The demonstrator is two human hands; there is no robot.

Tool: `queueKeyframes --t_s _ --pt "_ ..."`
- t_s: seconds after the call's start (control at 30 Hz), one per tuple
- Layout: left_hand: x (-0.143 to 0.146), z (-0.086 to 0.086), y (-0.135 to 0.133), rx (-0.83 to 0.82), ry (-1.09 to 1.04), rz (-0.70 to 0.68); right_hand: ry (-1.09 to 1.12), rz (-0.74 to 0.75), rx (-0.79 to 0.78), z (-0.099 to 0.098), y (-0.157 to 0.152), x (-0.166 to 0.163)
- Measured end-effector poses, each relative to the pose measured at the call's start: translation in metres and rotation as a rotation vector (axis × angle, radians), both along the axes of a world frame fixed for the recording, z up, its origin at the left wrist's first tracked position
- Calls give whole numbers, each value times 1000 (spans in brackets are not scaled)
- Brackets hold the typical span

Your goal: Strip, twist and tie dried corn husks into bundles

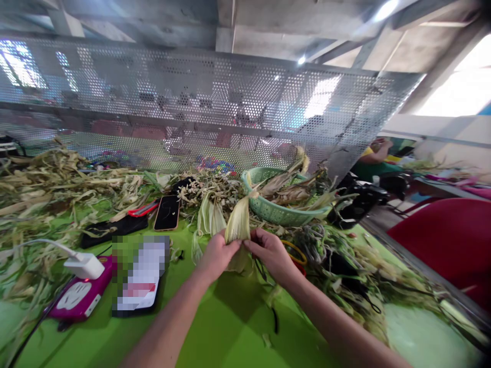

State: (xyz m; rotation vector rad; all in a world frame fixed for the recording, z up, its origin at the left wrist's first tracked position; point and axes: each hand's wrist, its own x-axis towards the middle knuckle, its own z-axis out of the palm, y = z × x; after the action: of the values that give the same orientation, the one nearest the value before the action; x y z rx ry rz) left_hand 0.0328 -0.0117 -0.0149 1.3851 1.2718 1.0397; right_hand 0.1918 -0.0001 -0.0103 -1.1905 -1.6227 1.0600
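Note:
A pale yellow-green corn husk [238, 221] stands upright between my two hands, its pointed tip turned away from me. My left hand [219, 254] is closed on its left side, with the thumb pressed against the front. From the right, my right hand [268, 250] pinches the same husk, so both thumb tips nearly meet at its lower middle. The husk's lower end is partly hidden by the fingers. Just behind and left of it are more pale husks [210, 214]. Past my right hand stands a green plastic basket [286, 217] holding dried husks.
On the green table [238, 332], a black phone [166, 212], a lit phone [141, 278] and a magenta power bank [82, 296] with a white plug lie left. Red-handled scissors [142, 209] rest nearby. Heaped husks [49, 189] spread left. A perforated metal panel [199, 97] rises behind; a red chair [447, 240] is right.

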Motion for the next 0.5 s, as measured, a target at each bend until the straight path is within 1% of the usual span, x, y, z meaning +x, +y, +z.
queueKeyframes --t_s 0.13,0.23,0.33,0.5 --pt "2 -2 -1 -26 -23 16 46 15 -33 2 -1 -1" --pt "2 -1 -1 -92 -176 -19 98 55 -64 7 -4 -3" --pt "2 1 0 -104 -288 -68 140 54 -61 11 -7 -5" --pt "0 2 1 -57 -272 -24 191 39 -76 12 -7 -5"
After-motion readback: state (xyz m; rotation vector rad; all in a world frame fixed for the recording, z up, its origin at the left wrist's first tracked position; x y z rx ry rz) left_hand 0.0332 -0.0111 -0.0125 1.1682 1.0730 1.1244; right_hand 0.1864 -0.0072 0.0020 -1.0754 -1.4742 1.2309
